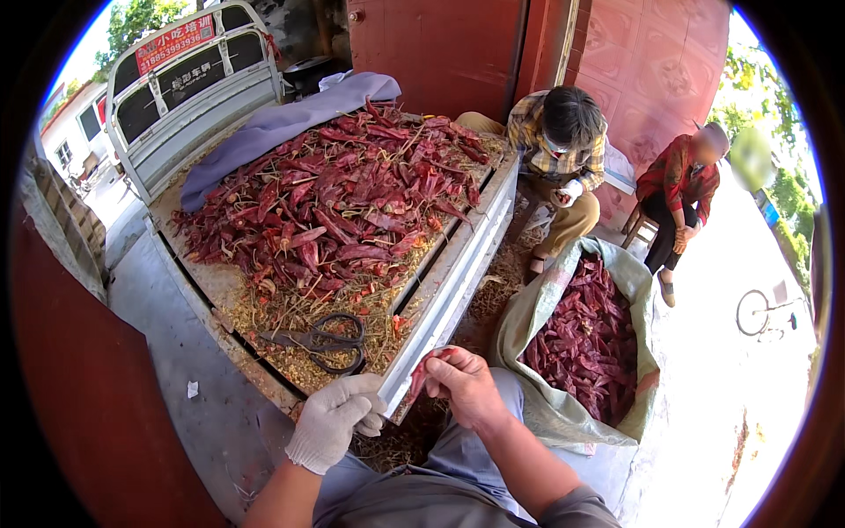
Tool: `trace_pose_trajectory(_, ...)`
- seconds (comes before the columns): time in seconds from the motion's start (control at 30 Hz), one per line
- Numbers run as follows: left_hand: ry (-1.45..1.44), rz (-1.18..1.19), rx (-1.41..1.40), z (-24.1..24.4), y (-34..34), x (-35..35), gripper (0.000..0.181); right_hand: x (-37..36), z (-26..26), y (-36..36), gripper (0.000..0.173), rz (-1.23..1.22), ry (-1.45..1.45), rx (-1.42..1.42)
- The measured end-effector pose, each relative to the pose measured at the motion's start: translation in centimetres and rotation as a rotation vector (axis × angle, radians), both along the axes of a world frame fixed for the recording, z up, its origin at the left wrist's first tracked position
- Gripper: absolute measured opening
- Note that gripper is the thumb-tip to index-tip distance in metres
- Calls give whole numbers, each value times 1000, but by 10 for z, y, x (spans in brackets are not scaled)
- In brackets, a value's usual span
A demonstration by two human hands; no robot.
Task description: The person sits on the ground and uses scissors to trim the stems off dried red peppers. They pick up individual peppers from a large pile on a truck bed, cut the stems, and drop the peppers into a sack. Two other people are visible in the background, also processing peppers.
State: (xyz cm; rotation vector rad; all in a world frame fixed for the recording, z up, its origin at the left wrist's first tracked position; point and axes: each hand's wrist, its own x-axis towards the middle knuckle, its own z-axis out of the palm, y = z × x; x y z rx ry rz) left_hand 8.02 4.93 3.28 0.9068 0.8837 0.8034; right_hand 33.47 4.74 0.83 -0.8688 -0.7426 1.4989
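My bare right hand [466, 388] pinches a dried red chili pepper [418, 379] between thumb and fingers, just off the corner of the truck bed. To its left, my left hand [338, 417] wears a white knit glove. Its fingers are curled close to the metal edge [404, 377] of the bed, and whether anything is in them is hidden. Black-handled scissors [321, 340] lie on the bed beyond the glove, among loose seeds and stems. Behind them spreads a large heap of dried red chilies [330, 198] with stems.
An open woven sack [542, 310] of chilies stands by my right knee. Past it, a person in a plaid shirt [558, 142] sits beside the bed, one hand gloved. Another seated person [680, 178] is farther right. A purple cloth [290, 132] covers the heap's far edge.
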Motion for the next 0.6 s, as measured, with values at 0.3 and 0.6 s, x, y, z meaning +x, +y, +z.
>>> trace_pose_trajectory(0.3, -611, -27, 24, -5, 29, -13, 87, 206, -41, -42, 34, -785, -1027, -13)
trace_pose_trajectory(0.6, 1281, 378, 1120, 44, 174, -57, 50, 120, -95, -87, 19, -418, -758, 3)
